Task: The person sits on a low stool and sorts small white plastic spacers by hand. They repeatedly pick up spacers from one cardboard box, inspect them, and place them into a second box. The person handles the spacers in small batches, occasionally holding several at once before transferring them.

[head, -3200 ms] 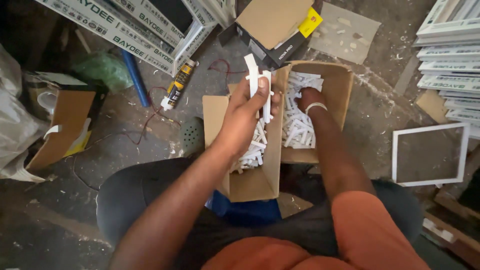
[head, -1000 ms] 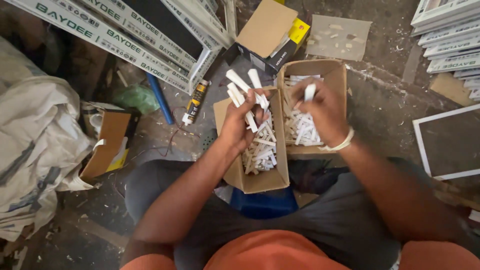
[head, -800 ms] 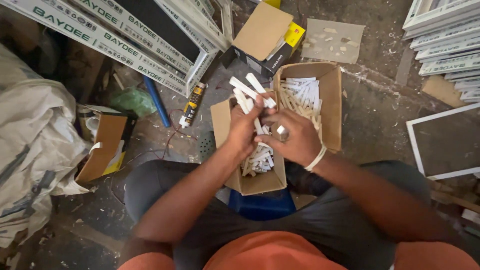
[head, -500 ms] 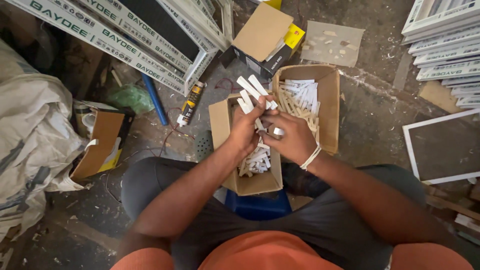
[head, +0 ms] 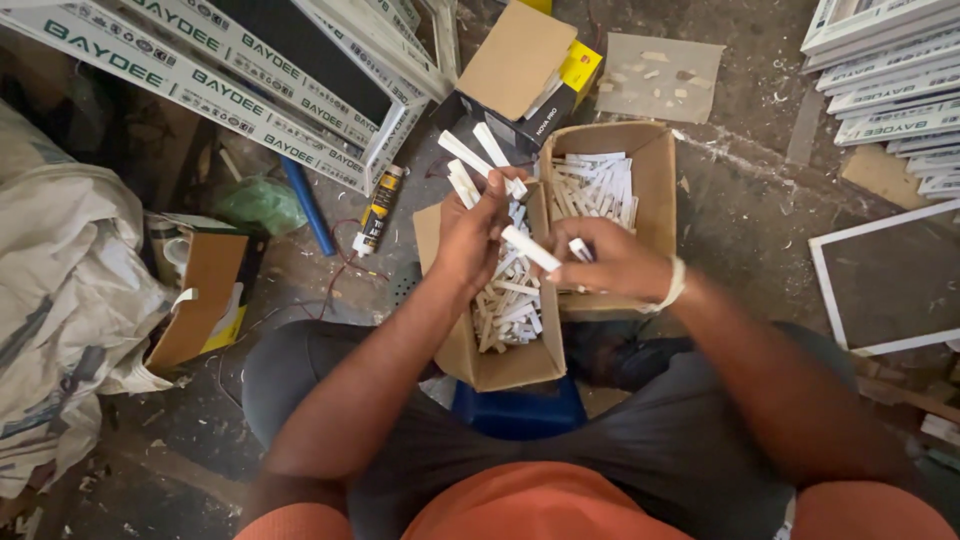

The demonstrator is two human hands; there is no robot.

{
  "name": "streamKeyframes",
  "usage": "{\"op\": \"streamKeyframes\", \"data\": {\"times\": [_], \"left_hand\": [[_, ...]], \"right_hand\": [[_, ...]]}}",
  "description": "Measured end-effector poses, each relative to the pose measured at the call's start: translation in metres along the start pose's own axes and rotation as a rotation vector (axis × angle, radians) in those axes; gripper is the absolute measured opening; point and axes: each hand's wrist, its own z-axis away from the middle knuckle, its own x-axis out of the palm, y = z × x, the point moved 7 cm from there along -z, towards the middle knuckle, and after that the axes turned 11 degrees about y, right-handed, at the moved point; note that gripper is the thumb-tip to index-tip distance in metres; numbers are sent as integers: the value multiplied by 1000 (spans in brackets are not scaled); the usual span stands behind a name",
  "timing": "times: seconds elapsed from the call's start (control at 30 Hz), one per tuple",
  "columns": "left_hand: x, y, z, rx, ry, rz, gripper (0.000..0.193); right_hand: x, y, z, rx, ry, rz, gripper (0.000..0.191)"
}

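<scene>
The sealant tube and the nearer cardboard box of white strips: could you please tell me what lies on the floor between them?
In the head view, between the sealant tube and the nearer cardboard box lies dusty floor crossed by thin red wire; nothing else shows.

Our right hand (head: 610, 265) blurred around a white strip (head: 530, 248), our left palm hidden, stacked frames (head: 885, 70) cut off at the right edge

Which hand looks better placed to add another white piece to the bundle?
Probably the right hand: it already pinches a white plastic piece beside the bundle. The left hand is full, gripping that bundle above the nearer cardboard box.
</scene>
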Motion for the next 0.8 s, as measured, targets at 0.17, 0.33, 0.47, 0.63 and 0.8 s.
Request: {"op": "streamKeyframes", "data": {"times": [0.17,0.33,0.47,0.63,0.8], "left_hand": [[6,-7,2,21,-48,-269,24],[10,-21,9,56,-41,-487,19],[10,-28,8,56,12,-458,21],[12,-16,7,232,15,-406,41],[2,-26,1,117,29,-523,25]], "right_hand": [[-43,-22,11,-173,120,-230,21],[-80,-14,5,-252,593,-23,32],[-71,-4,-2,-235,665,103,23],[-45,-31,11,-461,705,389,20],[-29,-48,14,-423,681,504,20]]}}
